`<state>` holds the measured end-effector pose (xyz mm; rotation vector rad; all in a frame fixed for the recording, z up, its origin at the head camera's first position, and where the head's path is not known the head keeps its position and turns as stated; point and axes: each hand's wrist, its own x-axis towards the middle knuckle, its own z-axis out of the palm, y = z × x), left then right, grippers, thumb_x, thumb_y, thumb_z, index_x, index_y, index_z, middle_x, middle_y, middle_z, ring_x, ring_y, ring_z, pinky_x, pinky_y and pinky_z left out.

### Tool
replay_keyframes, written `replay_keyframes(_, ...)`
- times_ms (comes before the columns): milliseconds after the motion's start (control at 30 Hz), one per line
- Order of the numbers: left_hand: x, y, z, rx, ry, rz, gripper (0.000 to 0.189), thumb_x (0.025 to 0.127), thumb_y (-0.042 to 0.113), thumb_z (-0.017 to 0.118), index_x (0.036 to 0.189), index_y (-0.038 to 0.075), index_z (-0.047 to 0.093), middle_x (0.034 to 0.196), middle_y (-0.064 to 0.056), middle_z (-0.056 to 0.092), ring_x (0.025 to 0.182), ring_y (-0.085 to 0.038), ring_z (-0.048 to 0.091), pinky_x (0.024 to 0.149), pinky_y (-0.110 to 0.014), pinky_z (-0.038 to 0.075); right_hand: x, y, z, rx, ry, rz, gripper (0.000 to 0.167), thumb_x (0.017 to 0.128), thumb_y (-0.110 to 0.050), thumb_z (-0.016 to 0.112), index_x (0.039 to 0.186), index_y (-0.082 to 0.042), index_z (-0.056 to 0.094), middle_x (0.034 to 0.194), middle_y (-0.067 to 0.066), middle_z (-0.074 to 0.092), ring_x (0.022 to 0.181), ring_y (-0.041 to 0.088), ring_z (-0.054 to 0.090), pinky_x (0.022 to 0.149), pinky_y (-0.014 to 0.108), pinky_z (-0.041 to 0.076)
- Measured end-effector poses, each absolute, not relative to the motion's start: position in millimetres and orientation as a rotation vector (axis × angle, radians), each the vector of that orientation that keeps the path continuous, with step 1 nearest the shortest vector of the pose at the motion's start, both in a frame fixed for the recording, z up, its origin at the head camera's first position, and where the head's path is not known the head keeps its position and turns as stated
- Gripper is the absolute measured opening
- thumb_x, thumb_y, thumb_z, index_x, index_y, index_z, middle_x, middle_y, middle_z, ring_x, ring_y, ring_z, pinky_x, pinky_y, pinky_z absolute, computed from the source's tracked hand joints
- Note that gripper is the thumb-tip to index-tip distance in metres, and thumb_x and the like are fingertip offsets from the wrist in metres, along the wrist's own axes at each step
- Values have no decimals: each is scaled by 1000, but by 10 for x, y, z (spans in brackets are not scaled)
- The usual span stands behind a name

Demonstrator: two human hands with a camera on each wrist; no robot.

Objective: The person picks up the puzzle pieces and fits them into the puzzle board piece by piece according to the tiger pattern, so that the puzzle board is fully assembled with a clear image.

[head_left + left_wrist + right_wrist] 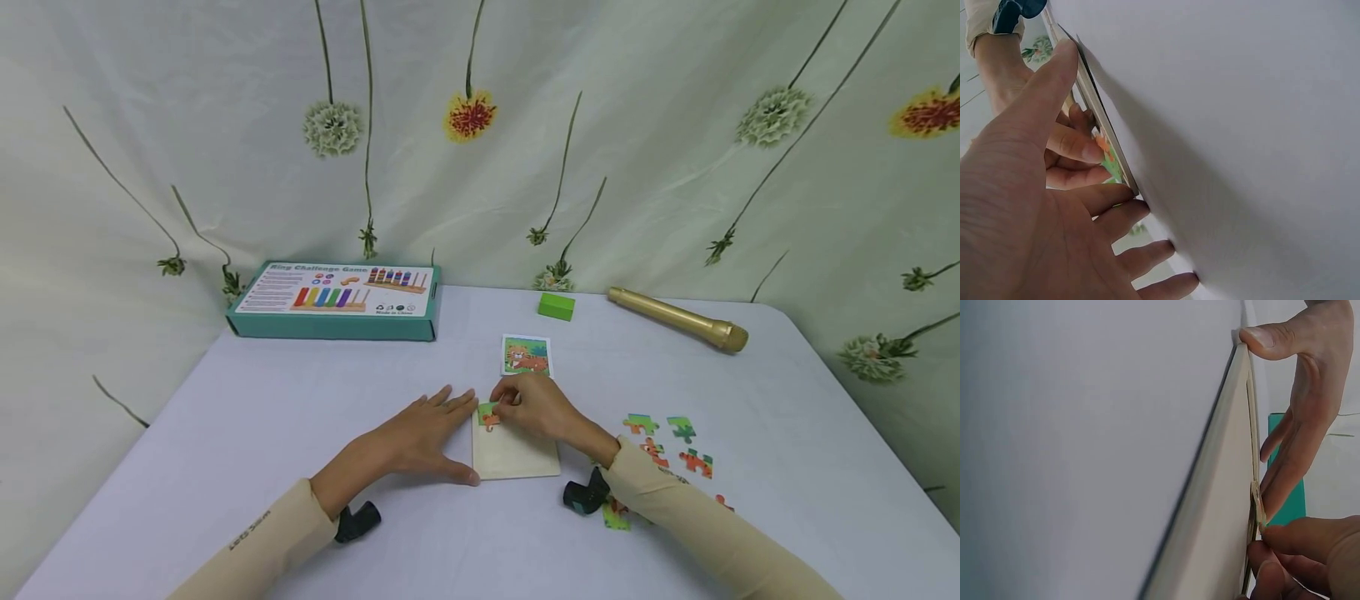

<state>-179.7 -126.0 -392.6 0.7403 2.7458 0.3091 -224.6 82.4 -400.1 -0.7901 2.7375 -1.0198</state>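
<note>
A shallow wooden puzzle tray (519, 457) lies on the white table in front of me. My left hand (423, 437) rests along its left side, fingers spread, the thumb at the near corner and the fingertips by the far one. Thumb and fingers of my right hand (538, 407) pinch a green and orange puzzle piece (488, 415) at the tray's far left corner. In the right wrist view that piece (1259, 506) stands tilted against the raised rim. Just beyond the tray is a picture card (527, 353) with an orange animal, its lower edge overlapped by my right hand.
Several loose puzzle pieces (697, 462) lie right of the tray, some partly hidden under my right sleeve. Toward the back stand a green game box (333, 327), a small green block (556, 306) and a gold microphone (675, 318). A flowered cloth (420, 192) hangs behind.
</note>
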Motion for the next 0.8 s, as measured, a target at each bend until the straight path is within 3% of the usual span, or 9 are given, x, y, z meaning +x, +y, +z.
replay_keyframes(500, -1793, -1255, -3913, 743, 2746, 305, 106, 69, 67, 72, 151, 14, 31, 157, 0, 27, 146, -30, 16, 115, -53, 20, -2223, 876, -3983, -982, 2646, -909, 22, 83, -13, 74, 103, -6, 68, 76, -4, 57, 70, 11, 53, 62, 21, 44)
replay_keyframes(800, -1790, -1249, -3904, 730, 2744, 303, 105, 69, 66, 72, 151, 14, 32, 157, 1, 27, 146, -30, 16, 115, -53, 20, -2221, 866, -3998, -1023, 2681, -877, 21, 84, -16, 74, 102, -8, 68, 74, -6, 58, 68, 7, 51, 62, 20, 45)
